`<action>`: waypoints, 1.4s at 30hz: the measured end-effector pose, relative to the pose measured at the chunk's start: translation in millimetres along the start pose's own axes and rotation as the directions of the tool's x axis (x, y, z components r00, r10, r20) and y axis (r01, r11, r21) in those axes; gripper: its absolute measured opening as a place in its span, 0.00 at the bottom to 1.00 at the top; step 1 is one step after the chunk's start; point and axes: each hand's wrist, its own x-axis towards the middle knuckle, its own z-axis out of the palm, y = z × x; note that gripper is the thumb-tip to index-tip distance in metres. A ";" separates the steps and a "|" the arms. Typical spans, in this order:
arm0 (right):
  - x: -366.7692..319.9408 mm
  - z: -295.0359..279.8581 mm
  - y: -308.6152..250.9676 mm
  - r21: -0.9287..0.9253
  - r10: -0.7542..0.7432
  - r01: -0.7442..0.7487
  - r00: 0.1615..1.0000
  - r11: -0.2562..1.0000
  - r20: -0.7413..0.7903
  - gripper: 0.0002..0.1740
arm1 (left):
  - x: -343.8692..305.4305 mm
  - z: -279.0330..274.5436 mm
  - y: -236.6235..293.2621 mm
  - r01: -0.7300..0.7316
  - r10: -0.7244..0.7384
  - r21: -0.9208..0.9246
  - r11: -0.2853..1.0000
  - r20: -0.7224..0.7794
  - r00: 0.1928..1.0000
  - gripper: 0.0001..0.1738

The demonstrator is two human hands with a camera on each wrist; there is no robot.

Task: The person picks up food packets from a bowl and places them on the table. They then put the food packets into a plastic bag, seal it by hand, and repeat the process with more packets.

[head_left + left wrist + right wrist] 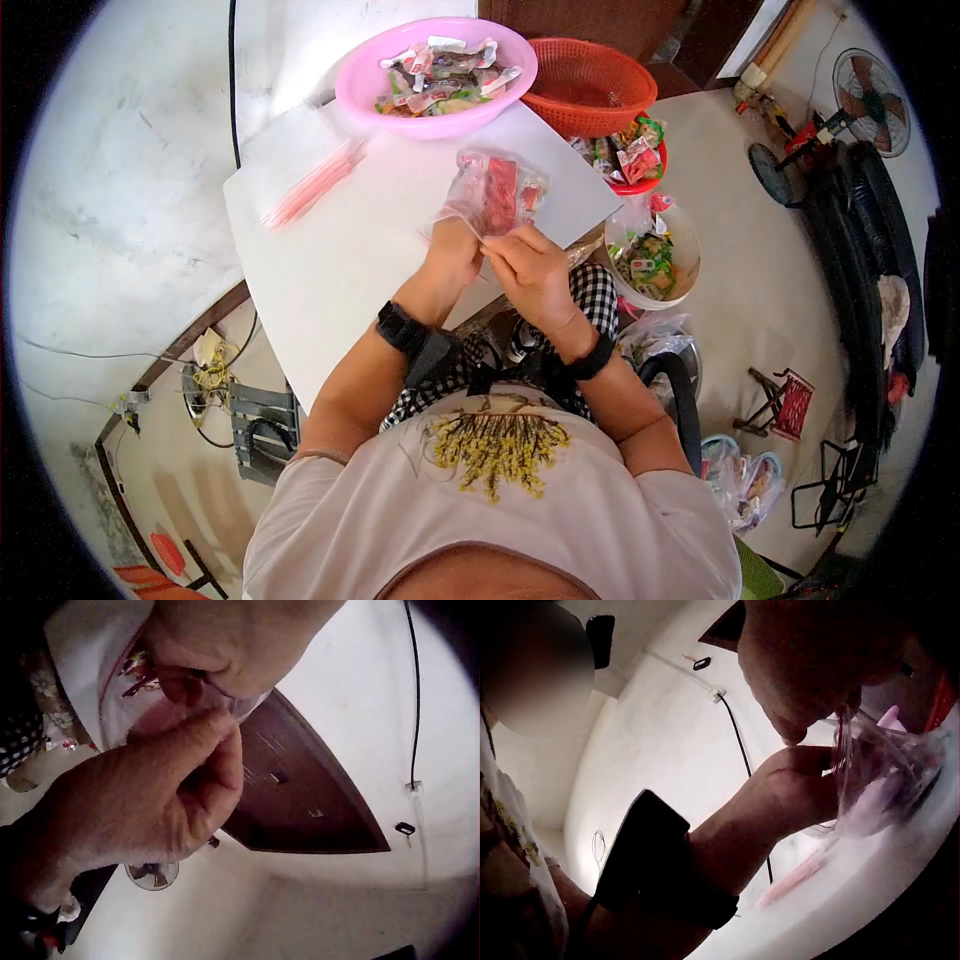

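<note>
A clear plastic bag [515, 195] with red-and-white packets inside is held up over the near part of the white table [370, 240]. The left hand [455, 250] grips the bag at its lower left, and its fingertips are mostly hidden by the plastic in the head view. At the bag's near edge the right hand [530, 275] pinches the plastic between thumb and forefinger. In the left wrist view the right hand [165, 780] shows its curled fingers close to the left hand [240, 645]. Crinkled bag plastic [862, 780] surrounds the left fingertips in the right wrist view.
A flat pile of pink strips [315, 185] lies on the table's left. Behind stands a pink basin [350, 85] of small packets, beside a red basket [590, 85]. A white bucket [690, 265] with packets stands at the right, near a red bowl [655, 178] of packets.
</note>
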 end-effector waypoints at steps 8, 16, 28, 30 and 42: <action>-3.1 -3.0 -3.7 -0.033 -0.033 0.034 0.999 0.999 0.030 0.07 | -37.4 -13.3 2.3 0.032 -0.023 0.114 0.993 -0.080 0.997 0.19; -24.2 -15.3 -0.2 -0.111 -0.078 0.094 0.987 0.989 0.141 0.13 | -96.8 -54.6 32.9 -0.033 0.032 0.646 0.763 0.014 0.999 0.11; -40.4 -19.9 6.3 -0.452 -0.162 0.274 0.949 0.849 0.271 0.13 | -79.1 -61.2 59.4 -0.394 0.164 0.526 -0.754 0.732 0.661 0.16; -39.7 -24.1 10.6 -0.452 -0.153 0.277 0.945 0.848 0.290 0.13 | -66.5 -67.9 60.3 -0.446 0.143 0.524 -0.725 0.749 0.647 0.12; 64.4 -80.1 5.1 -0.175 -0.208 0.244 0.957 0.954 0.204 0.05 | -41.6 -35.8 134.1 -0.664 0.268 0.588 -0.462 0.806 0.527 0.05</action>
